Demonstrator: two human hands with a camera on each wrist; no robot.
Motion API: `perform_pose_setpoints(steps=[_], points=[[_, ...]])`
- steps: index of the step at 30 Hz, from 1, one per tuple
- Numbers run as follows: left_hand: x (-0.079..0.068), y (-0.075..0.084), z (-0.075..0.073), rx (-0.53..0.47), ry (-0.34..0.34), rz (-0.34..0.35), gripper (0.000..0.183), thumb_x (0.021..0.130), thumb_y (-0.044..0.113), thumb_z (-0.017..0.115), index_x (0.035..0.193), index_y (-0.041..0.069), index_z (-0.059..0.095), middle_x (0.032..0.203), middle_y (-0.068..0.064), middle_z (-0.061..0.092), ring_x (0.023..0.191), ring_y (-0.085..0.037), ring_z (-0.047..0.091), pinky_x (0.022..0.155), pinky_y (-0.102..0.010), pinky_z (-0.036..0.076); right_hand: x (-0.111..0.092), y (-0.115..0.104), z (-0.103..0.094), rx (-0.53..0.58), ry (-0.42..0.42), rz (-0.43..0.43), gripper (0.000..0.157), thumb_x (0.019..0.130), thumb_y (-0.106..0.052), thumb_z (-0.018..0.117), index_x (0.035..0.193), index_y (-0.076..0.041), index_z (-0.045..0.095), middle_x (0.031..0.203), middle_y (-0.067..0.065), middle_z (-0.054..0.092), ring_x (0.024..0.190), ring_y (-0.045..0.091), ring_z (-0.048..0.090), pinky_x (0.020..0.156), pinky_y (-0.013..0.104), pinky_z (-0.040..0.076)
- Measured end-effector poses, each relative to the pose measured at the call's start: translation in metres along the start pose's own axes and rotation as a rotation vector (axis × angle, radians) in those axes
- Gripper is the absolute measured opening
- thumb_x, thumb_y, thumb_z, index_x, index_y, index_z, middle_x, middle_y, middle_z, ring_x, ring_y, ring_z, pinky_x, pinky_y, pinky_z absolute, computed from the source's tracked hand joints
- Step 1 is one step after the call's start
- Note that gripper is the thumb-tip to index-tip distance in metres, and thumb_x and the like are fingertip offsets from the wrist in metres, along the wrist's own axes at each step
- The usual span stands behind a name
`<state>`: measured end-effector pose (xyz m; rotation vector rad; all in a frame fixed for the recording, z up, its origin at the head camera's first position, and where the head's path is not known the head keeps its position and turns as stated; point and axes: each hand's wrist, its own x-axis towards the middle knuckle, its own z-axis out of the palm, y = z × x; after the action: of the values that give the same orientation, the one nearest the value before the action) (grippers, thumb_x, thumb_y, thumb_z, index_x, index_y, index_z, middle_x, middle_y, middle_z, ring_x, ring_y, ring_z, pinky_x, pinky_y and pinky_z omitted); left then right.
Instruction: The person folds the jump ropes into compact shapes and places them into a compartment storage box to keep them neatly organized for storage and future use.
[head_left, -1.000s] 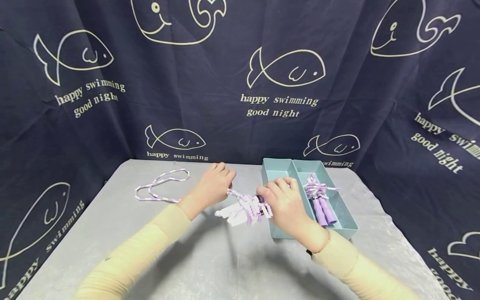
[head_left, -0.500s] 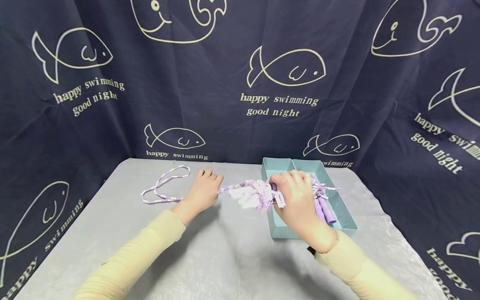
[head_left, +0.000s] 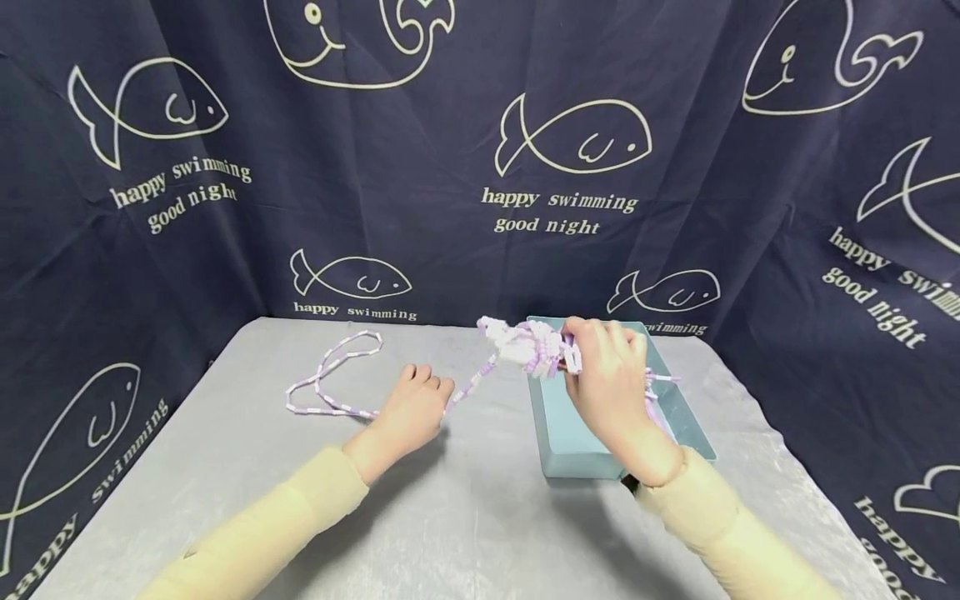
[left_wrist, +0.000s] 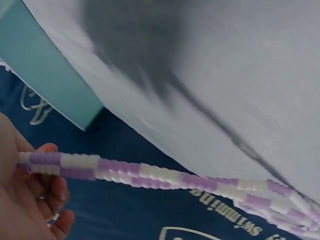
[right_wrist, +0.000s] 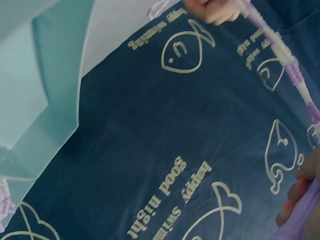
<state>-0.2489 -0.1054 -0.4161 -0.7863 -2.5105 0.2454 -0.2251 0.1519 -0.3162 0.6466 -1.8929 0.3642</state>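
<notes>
My left hand [head_left: 412,408] grips the doubled cord of a purple-and-white beaded jump rope [left_wrist: 165,175] low over the table. From its far side a loose loop of the cord [head_left: 322,392] lies on the tabletop. Wound beaded coils of the rope [head_left: 536,346] are raised beside my right hand [head_left: 611,383], and a taut stretch of cord [head_left: 472,383] slants between both hands. In the right wrist view, the fingers of that hand are curled around a purple handle [right_wrist: 299,220]. The right hand overlaps the teal box behind it.
A teal two-compartment box [head_left: 577,465] stands on the grey table [head_left: 480,533] at the right. Inside its right compartment is another purple-and-white jump rope [head_left: 654,404], mostly hidden by the right hand. A dark blue fish-print cloth [head_left: 465,233] hangs behind.
The right hand has moved up and right with the wound rope, now over the box. The left hand has shifted left and lower, and the cord between the hands has drawn out longer.
</notes>
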Motion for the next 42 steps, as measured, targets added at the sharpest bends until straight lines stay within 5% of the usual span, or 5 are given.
perform_pose_setpoints(steps=[7, 16, 24, 30, 42], points=[[-0.006, 0.017, -0.014, 0.052, 0.086, -0.031, 0.044, 0.066, 0.013, 0.071, 0.106, 0.008, 0.052, 0.075, -0.003, 0.055, 0.072, -0.02, 0.042, 0.067, -0.032, 0.033, 0.002, 0.019, 0.008, -0.093, -0.073, 0.119, 0.044, 0.063, 0.012, 0.063, 0.103, -0.004, 0.054, 0.087, 0.014, 0.06, 0.075, 0.036, 0.051, 0.07, 0.05, 0.032], [-0.01, 0.033, -0.033, 0.081, 0.227, -0.007, 0.027, 0.072, 0.008, 0.064, 0.096, 0.01, 0.053, 0.075, -0.003, 0.05, 0.073, -0.021, 0.042, 0.068, -0.034, 0.033, -0.006, 0.034, 0.025, -0.213, -0.124, 0.205, 0.031, 0.071, 0.007, 0.062, 0.099, -0.004, 0.054, 0.08, 0.015, 0.059, 0.073, 0.037, 0.05, 0.07, 0.052, 0.033], [-0.008, 0.043, -0.052, 0.115, 0.418, 0.045, 0.017, 0.087, 0.011, 0.04, 0.091, 0.009, 0.056, 0.071, -0.004, 0.051, 0.071, -0.022, 0.044, 0.071, -0.037, 0.036, -0.017, 0.039, 0.042, -0.423, -0.126, 0.088, 0.018, 0.084, 0.0, 0.047, 0.099, -0.004, 0.056, 0.074, 0.017, 0.053, 0.07, 0.039, 0.049, 0.065, 0.052, 0.034], [0.003, 0.044, -0.076, 0.126, 0.56, 0.049, 0.024, 0.09, 0.004, 0.034, 0.084, 0.01, 0.057, 0.068, -0.003, 0.048, 0.067, -0.022, 0.043, 0.067, -0.035, 0.035, -0.027, 0.035, 0.048, -0.486, -0.196, -0.023, 0.029, 0.092, -0.005, 0.027, 0.097, -0.004, 0.055, 0.07, 0.016, 0.052, 0.067, 0.038, 0.05, 0.063, 0.05, 0.034], [0.028, 0.042, -0.11, 0.137, 0.609, 0.041, 0.017, 0.089, 0.008, 0.042, 0.082, 0.011, 0.057, 0.07, -0.002, 0.051, 0.071, -0.021, 0.048, 0.073, -0.037, 0.038, -0.044, 0.01, 0.054, -0.397, -0.217, -0.343, 0.008, 0.087, -0.007, 0.043, 0.082, -0.007, 0.049, 0.063, 0.01, 0.045, 0.06, 0.03, 0.046, 0.06, 0.045, 0.037]])
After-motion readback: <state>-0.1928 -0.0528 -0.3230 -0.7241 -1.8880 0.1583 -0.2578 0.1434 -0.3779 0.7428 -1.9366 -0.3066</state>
